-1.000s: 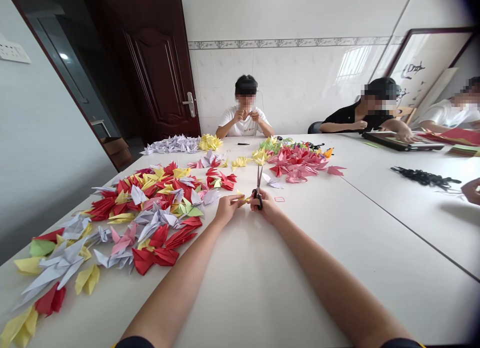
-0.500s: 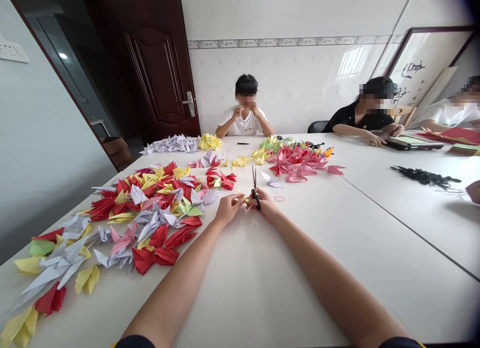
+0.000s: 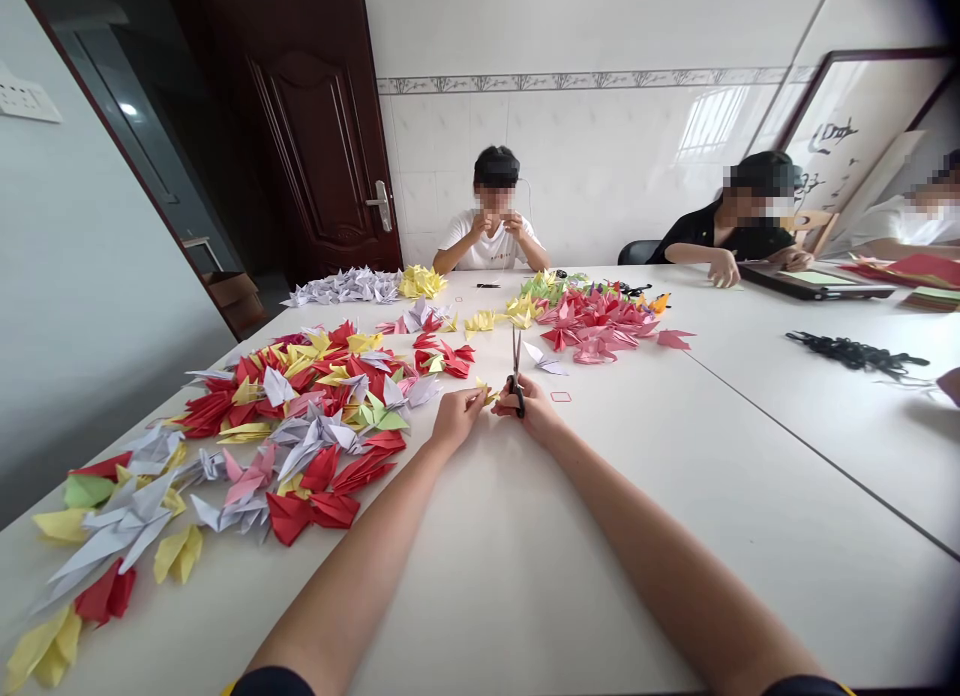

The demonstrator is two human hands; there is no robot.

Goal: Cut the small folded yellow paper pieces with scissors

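My left hand is closed in a pinch on a small yellow folded-paper crane, mostly covered by the fingers. Close beside it, my right hand grips black-handled scissors, whose blades point away from me and stand nearly together. The right fingertips are next to the yellow paper; whether they touch it I cannot tell. A white folded crane lies just beyond my right hand, and a small red rectangular outline is on the table to its right.
A big pile of red, yellow, white and pink paper cranes spreads to my left. Pink cranes are heaped ahead. White cranes lie farther back. Black cords lie on the right. A person sits opposite, others at right.
My hands stay nearly still, keeping the scissors and the yellow crane. The view shifts slightly. Opposite, the person's hands come closer together; at right, a co-worker's hand moves left off the dark tray.
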